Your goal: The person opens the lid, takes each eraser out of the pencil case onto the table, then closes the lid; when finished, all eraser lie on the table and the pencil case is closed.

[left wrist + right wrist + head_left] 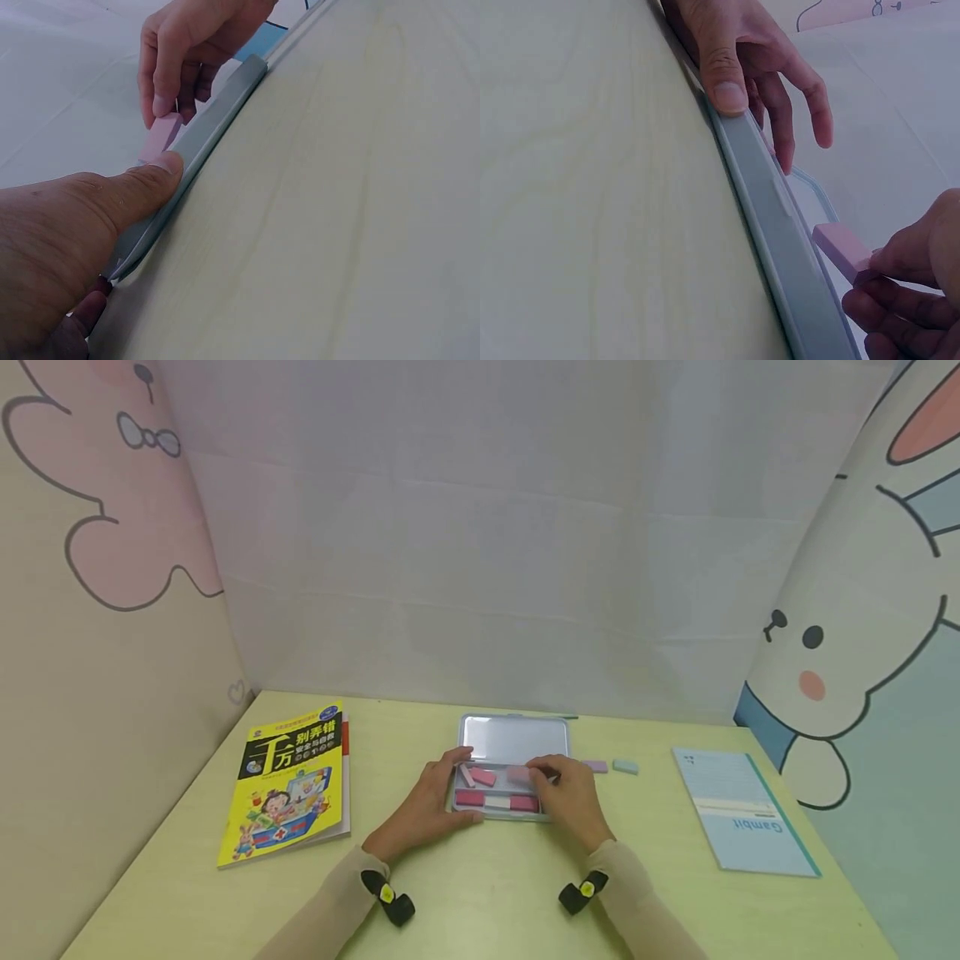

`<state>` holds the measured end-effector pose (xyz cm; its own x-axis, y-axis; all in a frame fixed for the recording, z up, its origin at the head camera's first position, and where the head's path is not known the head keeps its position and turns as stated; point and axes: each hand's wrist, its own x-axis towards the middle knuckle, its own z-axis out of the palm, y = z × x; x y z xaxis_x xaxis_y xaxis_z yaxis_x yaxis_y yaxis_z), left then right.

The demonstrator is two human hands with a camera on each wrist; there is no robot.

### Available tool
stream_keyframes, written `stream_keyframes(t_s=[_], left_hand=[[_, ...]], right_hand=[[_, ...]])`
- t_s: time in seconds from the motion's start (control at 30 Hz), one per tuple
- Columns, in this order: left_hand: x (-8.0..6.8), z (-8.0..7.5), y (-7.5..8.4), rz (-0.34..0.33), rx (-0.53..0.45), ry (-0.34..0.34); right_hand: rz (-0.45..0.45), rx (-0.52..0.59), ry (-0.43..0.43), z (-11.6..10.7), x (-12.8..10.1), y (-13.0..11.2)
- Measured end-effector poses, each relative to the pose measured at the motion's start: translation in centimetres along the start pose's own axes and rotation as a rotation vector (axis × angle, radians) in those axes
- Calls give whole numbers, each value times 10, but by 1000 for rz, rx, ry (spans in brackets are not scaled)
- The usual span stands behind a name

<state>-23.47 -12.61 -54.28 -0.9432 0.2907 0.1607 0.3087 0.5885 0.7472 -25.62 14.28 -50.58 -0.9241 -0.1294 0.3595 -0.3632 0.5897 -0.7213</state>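
Pale yellow-green desk [487, 893] stands before a white backdrop, with cartoon rabbit panels on either side. At its middle lies an open flat grey metal tin [514, 742], its lid laid back, with pink and dark pink rectangular erasers [483, 776] inside. The left hand [431, 802] rests on the tin's left end, fingers spread and relaxed, thumb pressed on the near rim. The right hand [572, 789] pinches a pale pink rectangular eraser [159, 137] between thumb and fingertips, just above the tin's tray. A yellow picture book [292, 781] lies at left, a light blue booklet [742, 810] at right, and two small erasers [611, 767] sit beside the tin.
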Motion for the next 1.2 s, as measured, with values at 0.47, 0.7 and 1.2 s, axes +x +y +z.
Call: stream_keyframes(t_s=[0.47, 0.7, 1.2], left_hand=[[0, 0, 0, -6, 11, -6], [-1, -1, 1, 2, 10, 3], [-2, -1, 3, -6, 10, 6]], right_hand=[[31, -29, -37, -41, 16, 15], [73, -33, -93, -62, 22, 27], [238, 1, -260, -108, 25, 54]])
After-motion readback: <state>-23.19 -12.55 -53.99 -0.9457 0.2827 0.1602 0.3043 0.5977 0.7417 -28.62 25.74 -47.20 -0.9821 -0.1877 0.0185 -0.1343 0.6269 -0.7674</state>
